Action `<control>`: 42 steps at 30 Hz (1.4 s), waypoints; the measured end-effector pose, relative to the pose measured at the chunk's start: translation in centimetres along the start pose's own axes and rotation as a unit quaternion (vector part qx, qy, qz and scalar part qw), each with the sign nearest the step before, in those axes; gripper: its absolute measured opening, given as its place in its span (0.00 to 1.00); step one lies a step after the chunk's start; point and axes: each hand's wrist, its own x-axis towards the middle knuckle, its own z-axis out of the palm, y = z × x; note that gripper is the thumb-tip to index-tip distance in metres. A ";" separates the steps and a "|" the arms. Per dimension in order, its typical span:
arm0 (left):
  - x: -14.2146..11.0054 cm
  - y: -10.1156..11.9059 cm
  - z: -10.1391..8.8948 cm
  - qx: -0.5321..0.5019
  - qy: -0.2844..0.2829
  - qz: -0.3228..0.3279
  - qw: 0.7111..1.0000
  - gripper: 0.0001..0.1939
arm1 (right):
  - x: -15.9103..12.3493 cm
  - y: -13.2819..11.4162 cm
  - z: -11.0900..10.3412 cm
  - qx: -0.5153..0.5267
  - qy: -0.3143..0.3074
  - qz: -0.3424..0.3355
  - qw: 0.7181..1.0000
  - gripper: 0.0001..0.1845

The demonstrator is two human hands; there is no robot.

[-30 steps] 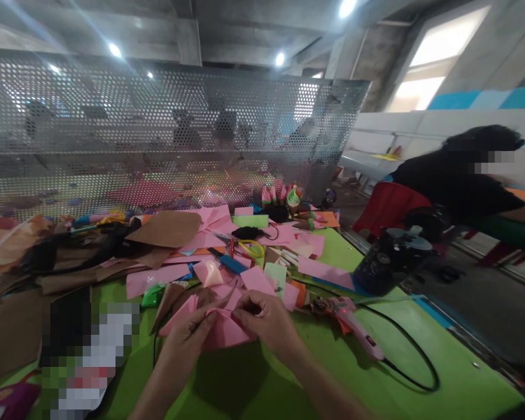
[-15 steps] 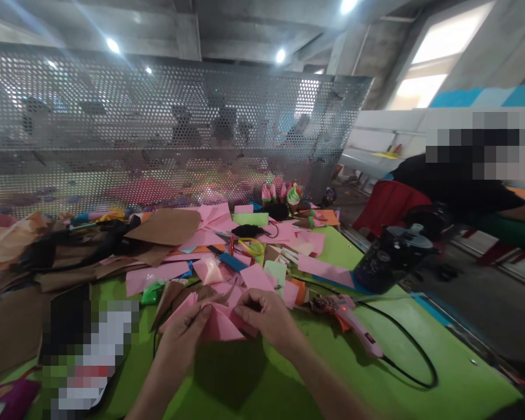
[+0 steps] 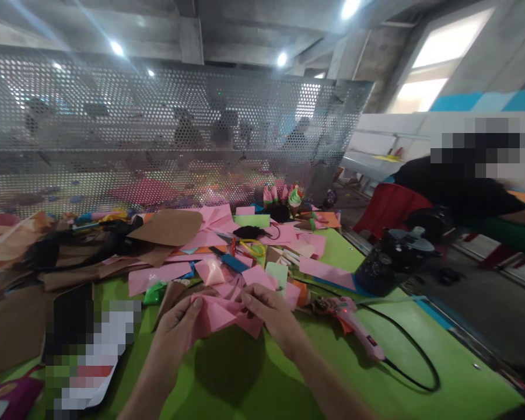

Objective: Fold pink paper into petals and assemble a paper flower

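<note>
A folded pink sheet of paper (image 3: 217,317) is stretched between my two hands, just above the green tabletop. My left hand (image 3: 178,321) pinches its left end between thumb and fingers. At its right end, my right hand (image 3: 266,310) grips the paper in a similar pinch. Several pleats or folds show in the sheet, with loose corners hanging below. Behind the hands lie more pink paper pieces (image 3: 258,276) and a blue-handled cutter (image 3: 234,263). A pink glue gun (image 3: 362,332), its small light glowing red, rests to the right of my right hand.
A black cable loops over the green tabletop (image 3: 459,379) at right. A dark jug (image 3: 389,259) stands by the table's right edge. Brown paper (image 3: 168,227) and scraps cover the left and back. Paper ice-cream cones (image 3: 294,199) stand near the perforated screen (image 3: 157,128). A person sits at right.
My left hand has shifted slightly left and turned, and the pink paper between my hands has changed shape, its folds now lying more crosswise. My right hand stays on its end.
</note>
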 end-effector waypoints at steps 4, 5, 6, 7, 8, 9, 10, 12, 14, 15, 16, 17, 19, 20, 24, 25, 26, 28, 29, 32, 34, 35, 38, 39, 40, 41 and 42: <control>0.0 -0.4 0.2 0.003 -0.024 -0.024 0.999 0.23 | 0.1 0.1 0.3 -0.005 0.005 0.015 1.000 0.17; 0.0 -0.4 0.2 0.003 -0.019 -0.030 0.999 0.24 | 0.1 0.2 0.4 -0.007 0.013 0.007 1.000 0.16; 0.0 -0.4 0.2 0.002 -0.012 -0.037 0.999 0.25 | 0.2 0.3 0.3 -0.008 0.021 0.000 1.000 0.14; 0.0 -0.4 0.2 -0.001 -0.005 -0.044 0.999 0.25 | 0.2 0.4 0.3 -0.010 0.027 -0.005 1.000 0.13; 0.0 -0.3 0.3 -0.005 0.002 -0.051 0.999 0.26 | 0.2 0.4 0.3 -0.016 0.031 -0.011 0.999 0.12; -0.1 -0.2 0.3 -0.010 0.008 -0.056 0.998 0.26 | 0.1 0.3 0.2 -0.024 0.032 -0.019 0.999 0.12; -0.2 -0.1 0.4 -0.016 0.012 -0.059 0.998 0.26 | 0.0 0.1 0.2 -0.033 0.033 -0.030 0.998 0.12; -0.3 0.0 0.5 -0.029 0.013 -0.061 0.998 0.24 | -0.4 -0.4 0.1 -0.051 0.027 -0.062 0.996 0.12; -0.4 0.0 0.6 -0.042 0.003 -0.067 0.997 0.23 | -0.7 -0.8 0.2 -0.062 0.012 -0.100 0.993 0.11; -0.4 -0.1 0.6 -0.046 0.001 -0.071 0.996 0.23 | -0.8 -0.9 0.2 -0.067 0.003 -0.115 0.991 0.11; -0.4 -0.1 0.6 -0.048 0.000 -0.074 0.996 0.23 | -0.9 -0.9 0.3 -0.074 -0.003 -0.127 0.989 0.10; -0.4 -0.2 0.6 -0.047 0.002 -0.077 0.996 0.23 | -0.9 -0.8 0.4 -0.082 -0.003 -0.134 0.988 0.10; -0.3 -0.4 0.5 -0.037 0.022 -0.080 0.996 0.23 | -0.8 -0.4 0.7 -0.099 0.012 -0.133 0.986 0.08; -0.3 -0.5 0.5 -0.031 0.030 -0.079 0.996 0.23 | -0.7 -0.1 0.8 -0.103 0.023 -0.129 0.986 0.06; -0.1 -0.9 0.3 0.004 0.006 -0.053 0.999 0.22 | -0.5 0.6 0.9 -0.096 0.049 -0.135 0.985 0.05; 0.0 -0.9 0.2 0.021 -0.002 -0.043 0.999 0.22 | -0.5 0.7 0.9 -0.095 0.053 -0.142 0.984 0.06; 0.1 -1.0 0.1 0.038 -0.005 -0.034 0.999 0.21 | -0.5 0.7 0.8 -0.096 0.056 -0.148 0.983 0.07; 0.2 -1.2 0.0 0.069 -0.005 -0.018 0.997 0.20 | -0.5 0.7 0.8 -0.102 0.063 -0.149 0.982 0.10; 0.3 -1.2 0.0 0.078 -0.006 -0.013 0.997 0.19 | -0.5 0.8 0.8 -0.102 0.068 -0.146 0.982 0.11; 0.5 -1.4 0.0 0.081 -0.011 -0.003 0.997 0.18 | -0.5 1.0 1.0 -0.089 0.081 -0.136 0.983 0.10; 0.5 -1.5 0.0 0.076 -0.005 -0.004 0.997 0.19 | -0.3 1.1 1.1 -0.072 0.087 -0.131 0.985 0.09; 0.5 -1.6 0.0 0.074 0.000 -0.006 0.997 0.20 | -0.3 1.1 1.1 -0.065 0.089 -0.129 0.986 0.08; 0.4 -1.6 -0.2 0.075 0.015 -0.011 0.997 0.23 | -0.2 0.8 0.9 -0.054 0.077 -0.108 0.990 0.08; 0.4 -1.5 -0.3 0.082 0.014 -0.005 0.996 0.23 | -0.2 0.7 0.8 -0.047 0.064 -0.093 0.993 0.09; 0.4 -1.5 -0.4 0.095 0.009 0.005 0.995 0.22 | -0.2 0.4 0.7 -0.033 0.047 -0.075 0.996 0.10; 0.4 -1.4 -0.4 0.114 0.003 0.022 0.993 0.21 | -0.3 0.2 0.6 -0.015 0.027 -0.057 0.998 0.12; 0.4 -1.4 -0.5 0.137 -0.005 0.044 0.990 0.20 | -0.3 0.0 0.5 0.006 0.007 -0.042 0.999 0.13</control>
